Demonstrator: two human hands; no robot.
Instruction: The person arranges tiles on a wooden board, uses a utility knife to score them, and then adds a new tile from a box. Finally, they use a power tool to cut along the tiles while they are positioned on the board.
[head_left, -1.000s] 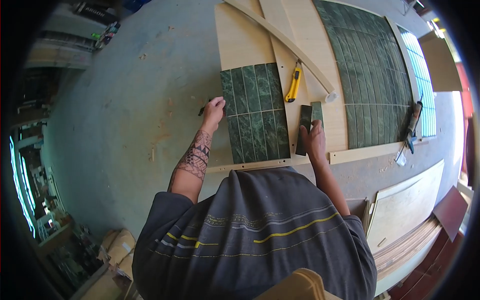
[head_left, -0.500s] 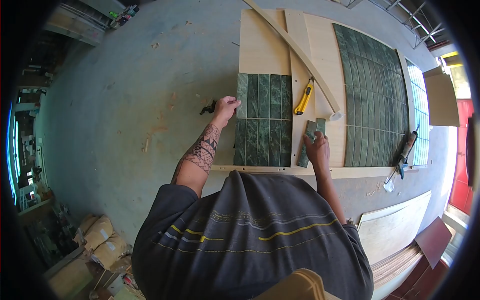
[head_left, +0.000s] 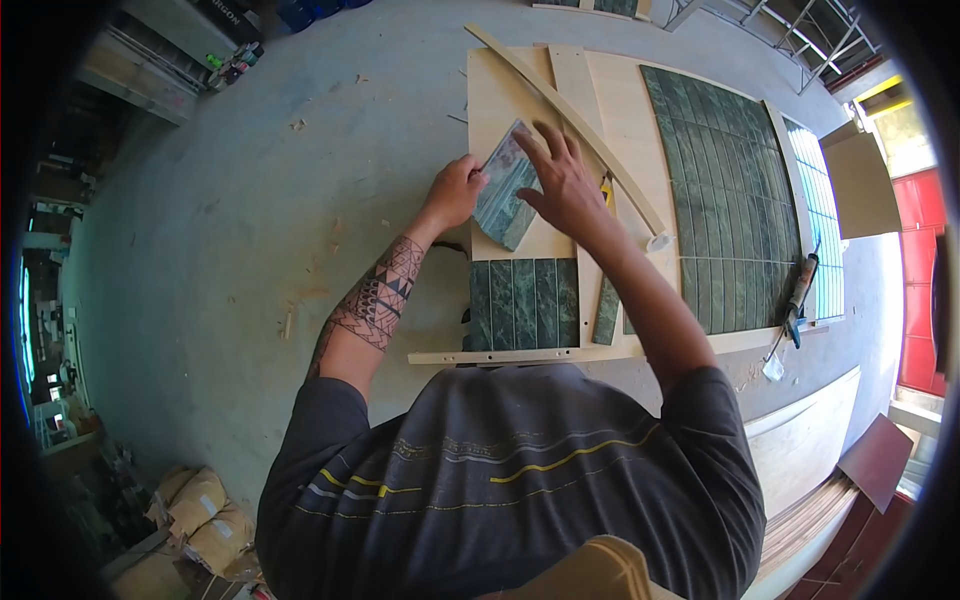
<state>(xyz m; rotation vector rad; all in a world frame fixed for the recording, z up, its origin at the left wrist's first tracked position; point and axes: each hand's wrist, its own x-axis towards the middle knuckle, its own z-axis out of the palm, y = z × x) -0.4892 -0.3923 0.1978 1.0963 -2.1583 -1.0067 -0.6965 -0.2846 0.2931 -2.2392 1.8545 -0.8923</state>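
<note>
My left hand grips the left edge of a stack of green tiles, tilted above the pale board. My right hand is at the stack's right side with its fingers spread; whether it touches the tiles is unclear. Below, a row of green tiles lies flat on the board. A loose green tile rests to its right. The yellow cutter is mostly hidden behind my right hand.
A long wooden strip crosses the board diagonally. More green tiles cover the board's right part. A caulking gun lies near the right edge. Paper sacks stand at the lower left.
The upper row of tiles has left its place above the lower row and is now a tilted stack at my left hand. My right hand has moved up and left, away from the loose tiles.
</note>
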